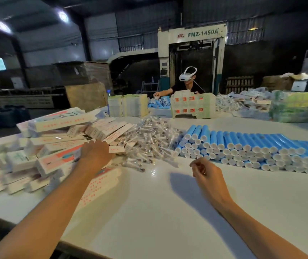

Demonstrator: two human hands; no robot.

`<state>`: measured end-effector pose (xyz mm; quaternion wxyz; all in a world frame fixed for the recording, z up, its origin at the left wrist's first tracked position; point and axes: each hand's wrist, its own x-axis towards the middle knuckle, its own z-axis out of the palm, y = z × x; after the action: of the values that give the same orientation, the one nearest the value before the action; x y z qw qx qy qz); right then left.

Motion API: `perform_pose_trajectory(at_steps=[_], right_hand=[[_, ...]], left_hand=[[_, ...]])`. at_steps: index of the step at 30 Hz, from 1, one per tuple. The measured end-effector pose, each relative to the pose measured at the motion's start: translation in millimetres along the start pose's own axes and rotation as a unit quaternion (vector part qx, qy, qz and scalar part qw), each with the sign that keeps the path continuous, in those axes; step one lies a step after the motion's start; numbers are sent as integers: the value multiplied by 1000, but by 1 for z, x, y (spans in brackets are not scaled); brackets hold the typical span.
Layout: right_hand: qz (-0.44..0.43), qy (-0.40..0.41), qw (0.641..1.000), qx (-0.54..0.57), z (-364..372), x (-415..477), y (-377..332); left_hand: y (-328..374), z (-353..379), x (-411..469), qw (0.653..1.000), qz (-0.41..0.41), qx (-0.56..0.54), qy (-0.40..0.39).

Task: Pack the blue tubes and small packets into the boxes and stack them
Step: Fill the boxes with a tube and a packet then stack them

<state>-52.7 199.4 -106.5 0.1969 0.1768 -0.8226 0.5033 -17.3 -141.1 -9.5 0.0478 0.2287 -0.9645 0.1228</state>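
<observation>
As I look down over the white table (pixel 158 212), the far left is heaped with a loose pile of long white boxes (pixel 56 146) printed in red and teal, lying at all angles on top of one another. My left hand (pixel 95 152) reaches across to the near right edge of that pile, palm down and resting on the boxes; its fingers point away from me and are hidden past the knuckles, so I cannot tell whether they grip a box or only lie on it. One flat box (pixel 101 182) lies on the table just under that forearm. Just right of the hand, in the middle of the table, sits a mound of small clear packets (pixel 149 139), touching the boxes on one side and the tubes on the other. My right hand (pixel 205 171) hangs above bare table in front of the packets, fingers curled in toward the thumb with nothing visible in them. Beyond it to the right, the blue tubes (pixel 242 144) lie stacked in a long low bank, white caps facing me. Across the table another person (pixel 186 85) in a white headset works behind stacks of flat cartons (pixel 128 105).
</observation>
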Motion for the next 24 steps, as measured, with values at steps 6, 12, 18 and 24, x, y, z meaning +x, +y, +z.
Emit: perform_pose_trajectory(at_steps=[6,12,18,24], right_hand=[[-4,-19,1000,-11,0,0,-3],[-11,-24,1000,-16,0,0,-2],[-18,-29,999,-31,3,1,0],[-9,23,999,-23,-10,8,-15]], left_hand=[[-1,-3,14,999,33,26,12],[-6,-9,18,998,63,-20,10],[37,-43,-18,972,137,-164,101],[111,-34,-48,837,199,-508,32]])
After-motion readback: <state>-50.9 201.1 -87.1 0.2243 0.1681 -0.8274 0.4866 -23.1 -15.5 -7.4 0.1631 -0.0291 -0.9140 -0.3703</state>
